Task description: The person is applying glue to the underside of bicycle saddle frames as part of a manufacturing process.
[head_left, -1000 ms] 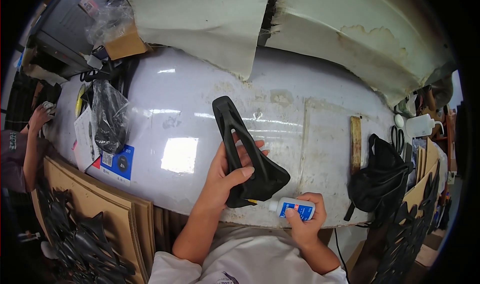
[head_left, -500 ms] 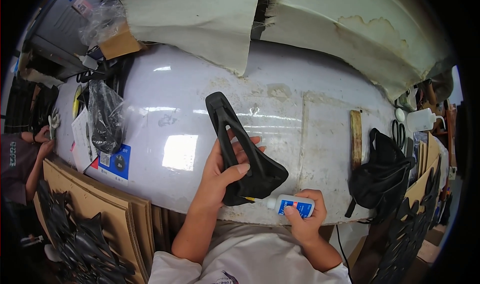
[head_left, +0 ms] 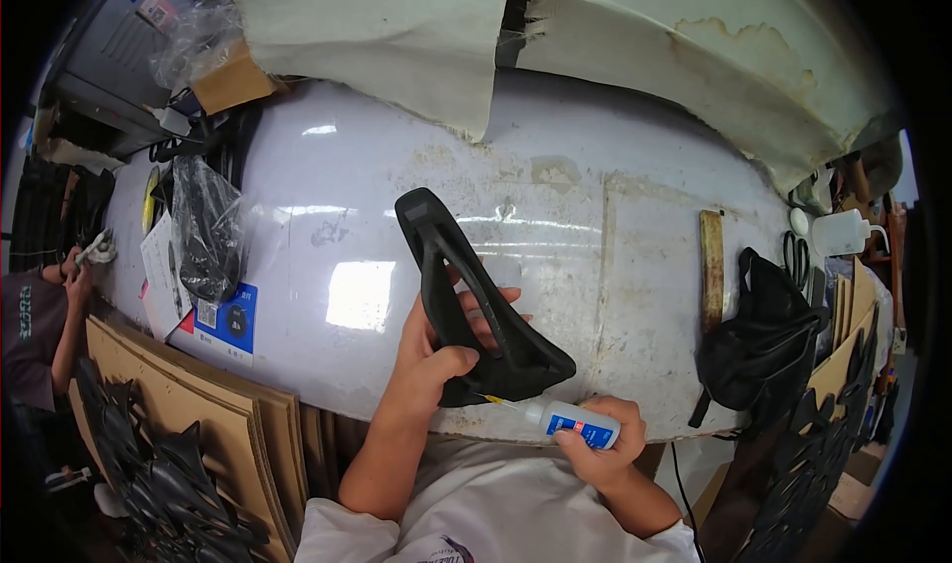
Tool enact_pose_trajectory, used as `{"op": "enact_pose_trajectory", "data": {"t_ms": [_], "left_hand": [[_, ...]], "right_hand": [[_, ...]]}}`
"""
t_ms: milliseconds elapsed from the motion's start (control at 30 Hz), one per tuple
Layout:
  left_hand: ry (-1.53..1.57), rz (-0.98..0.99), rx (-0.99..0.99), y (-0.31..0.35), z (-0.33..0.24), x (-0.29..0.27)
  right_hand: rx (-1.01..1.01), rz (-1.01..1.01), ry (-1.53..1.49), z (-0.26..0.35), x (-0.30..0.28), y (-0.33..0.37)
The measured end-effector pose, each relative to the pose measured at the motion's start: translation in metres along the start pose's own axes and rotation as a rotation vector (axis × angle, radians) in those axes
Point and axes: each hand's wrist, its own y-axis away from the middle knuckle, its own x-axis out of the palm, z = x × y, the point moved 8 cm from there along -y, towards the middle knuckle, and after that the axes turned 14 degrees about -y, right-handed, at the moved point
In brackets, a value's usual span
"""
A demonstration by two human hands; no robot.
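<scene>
A black bicycle saddle with a long central cut-out is tilted above the table, its narrow nose pointing up and away. My left hand grips it, thumb on the near side and fingers behind, some showing through and past the cut-out. Low in my right hand is a small white squeeze bottle with a blue label, thumb pressed on its side. Its thin nozzle points left to the saddle's wide near end, beside a small yellow spot. Whether the tip touches the saddle I cannot tell.
Black cloth and a worn wooden strip lie on the table at right. A bagged black saddle and papers lie left. Cardboard sheets stand at the near left edge. A co-worker's hands are at far left.
The saddle has turned slightly, its nose swinging left and its top coming more into view. The bottle has tilted and moved a little left and down, its nozzle now by the saddle's near edge.
</scene>
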Motion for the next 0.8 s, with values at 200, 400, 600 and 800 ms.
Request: {"op": "enact_pose_trajectory", "data": {"t_ms": [200,400,600,800], "left_hand": [[0.009,-0.017,0.021,0.002,-0.004,0.002],[-0.023,-0.009,0.019,0.003,-0.002,0.002],[-0.028,-0.005,0.022,0.002,-0.003,0.002],[0.027,0.114,0.063,0.002,0.001,-0.001]], "right_hand": [[-0.017,0.048,-0.031,-0.001,0.002,0.007],[0.007,0.054,-0.049,-0.003,0.001,0.01],[0.029,0.037,-0.031,-0.005,0.0,0.009],[-0.038,0.033,-0.039,0.002,0.002,0.001]]}}
